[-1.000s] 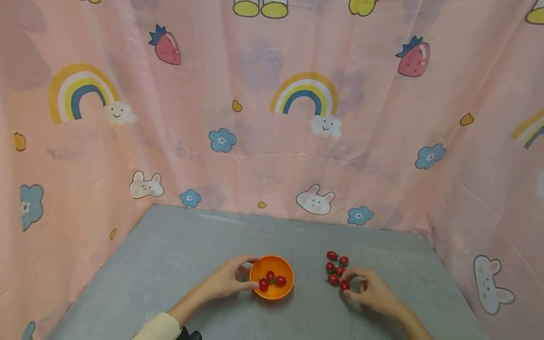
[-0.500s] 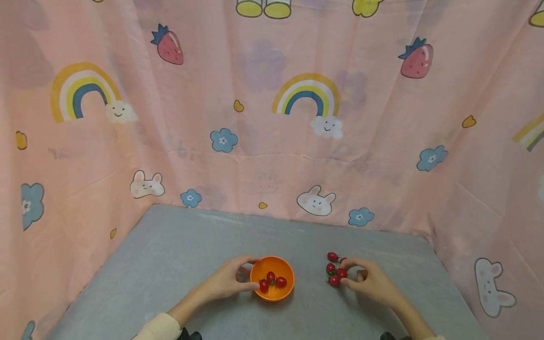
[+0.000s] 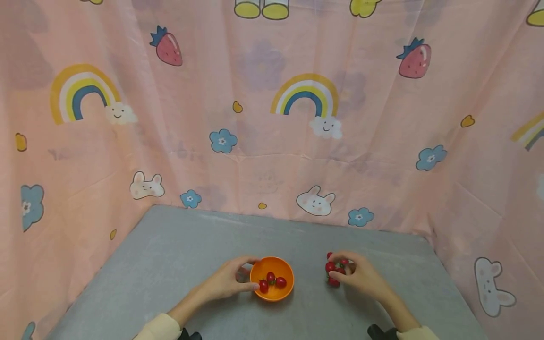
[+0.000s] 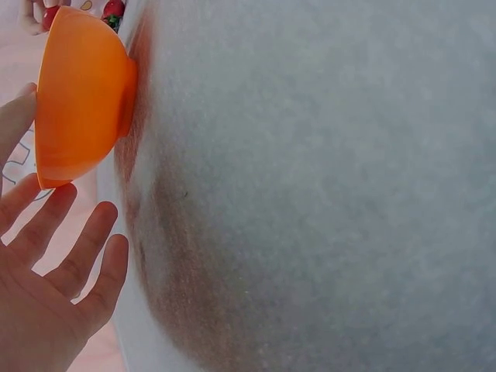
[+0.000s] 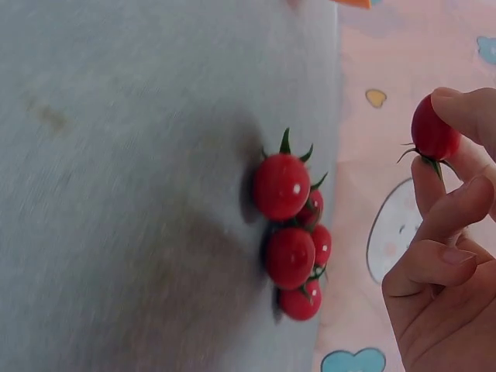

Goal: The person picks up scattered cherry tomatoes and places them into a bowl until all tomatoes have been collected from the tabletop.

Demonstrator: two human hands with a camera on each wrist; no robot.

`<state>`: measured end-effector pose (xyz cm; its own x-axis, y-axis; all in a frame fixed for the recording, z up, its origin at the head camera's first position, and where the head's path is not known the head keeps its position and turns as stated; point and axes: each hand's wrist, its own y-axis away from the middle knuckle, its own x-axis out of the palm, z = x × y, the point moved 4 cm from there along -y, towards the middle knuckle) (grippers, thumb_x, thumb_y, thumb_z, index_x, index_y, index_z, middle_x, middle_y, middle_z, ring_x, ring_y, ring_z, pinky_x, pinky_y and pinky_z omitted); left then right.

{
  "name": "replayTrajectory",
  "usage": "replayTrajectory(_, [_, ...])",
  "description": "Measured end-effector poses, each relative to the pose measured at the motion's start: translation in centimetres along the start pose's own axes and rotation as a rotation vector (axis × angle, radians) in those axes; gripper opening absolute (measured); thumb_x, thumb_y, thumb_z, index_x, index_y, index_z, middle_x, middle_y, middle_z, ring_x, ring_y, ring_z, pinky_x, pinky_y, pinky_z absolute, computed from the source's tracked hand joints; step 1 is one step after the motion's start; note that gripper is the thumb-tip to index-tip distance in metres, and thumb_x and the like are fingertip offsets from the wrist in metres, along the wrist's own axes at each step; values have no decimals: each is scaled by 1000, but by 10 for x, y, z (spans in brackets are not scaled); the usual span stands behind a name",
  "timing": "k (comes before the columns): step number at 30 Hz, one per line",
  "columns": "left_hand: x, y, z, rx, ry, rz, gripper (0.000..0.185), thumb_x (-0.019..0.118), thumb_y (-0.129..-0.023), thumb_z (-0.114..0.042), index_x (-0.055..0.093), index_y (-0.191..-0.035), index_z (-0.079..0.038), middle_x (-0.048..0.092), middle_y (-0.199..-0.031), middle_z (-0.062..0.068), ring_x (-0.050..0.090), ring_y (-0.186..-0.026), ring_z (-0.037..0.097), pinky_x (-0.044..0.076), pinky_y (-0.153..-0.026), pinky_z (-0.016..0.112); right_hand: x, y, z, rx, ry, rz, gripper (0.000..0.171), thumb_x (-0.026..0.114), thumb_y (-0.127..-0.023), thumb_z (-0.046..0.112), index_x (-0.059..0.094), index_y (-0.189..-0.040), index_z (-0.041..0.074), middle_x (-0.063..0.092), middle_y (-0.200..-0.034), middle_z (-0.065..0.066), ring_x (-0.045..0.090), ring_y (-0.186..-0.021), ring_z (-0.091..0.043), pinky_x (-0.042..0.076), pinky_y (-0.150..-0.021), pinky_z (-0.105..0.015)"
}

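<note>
My right hand [image 3: 363, 276] pinches a red cherry tomato [image 5: 434, 132] between thumb and fingertips. In the right wrist view the held tomato hangs apart from the group, its green sepals showing. Several other cherry tomatoes [image 5: 285, 186] lie clustered on the table close to that hand, partly hidden by it in the head view. An orange bowl [image 3: 272, 295] stands left of them with three cherry tomatoes [image 3: 270, 277] in it. Thumb and fingers of my left hand [image 3: 225, 279] hold the bowl's left side at the rim; the remaining fingers are spread below the rim in the left wrist view.
The grey tabletop [image 3: 191, 245] carries the bowl and the tomatoes. Around its back and sides hangs a pink curtain [image 3: 255, 174] printed with rainbows, rabbits and flowers.
My right hand moved up and left over the cluster, and now has a cherry tomato pinched in its fingers. The left hand and the bowl have stayed put.
</note>
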<state>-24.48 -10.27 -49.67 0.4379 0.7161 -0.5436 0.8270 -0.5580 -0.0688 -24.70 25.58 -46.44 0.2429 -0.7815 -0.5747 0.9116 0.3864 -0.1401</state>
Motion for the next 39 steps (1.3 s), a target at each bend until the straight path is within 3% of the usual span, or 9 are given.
replayTrajectory(9, [0,0,2,-15,4,0,57,79,-92,-30,57,-141,-14,58,-140,2,63,-108,20,56,-88,38,13,-14,8,-20,10,20,27,82,-88,16,70,-110,7,64,-97,-6,48,-56,-14,40,-48,-24])
replayTrajectory(21, [1,1,-1,-16,8,-3,57,79,-92,-29,56,-142,-12,57,-141,4,63,-109,21,56,-88,38,30,-27,22,-10,-28,77,25,82,-89,16,70,-110,10,55,-74,-9,43,-49,-13,37,-42,-24])
replayTrajectory(30, [0,2,-3,-10,7,-3,56,78,-93,-27,56,-142,-11,57,-141,5,64,-109,22,56,-87,37,47,-37,30,-43,-68,127,25,80,-90,17,70,-112,9,66,-101,-5,41,-48,-13,40,-46,-22])
replayTrajectory(39, [1,1,-1,-8,-1,-7,57,79,-92,-29,56,-142,-13,58,-140,3,64,-108,21,57,-87,37,65,-48,35,-81,-91,157,27,79,-91,15,69,-114,5,67,-104,-4,40,-50,-10,38,-48,-20])
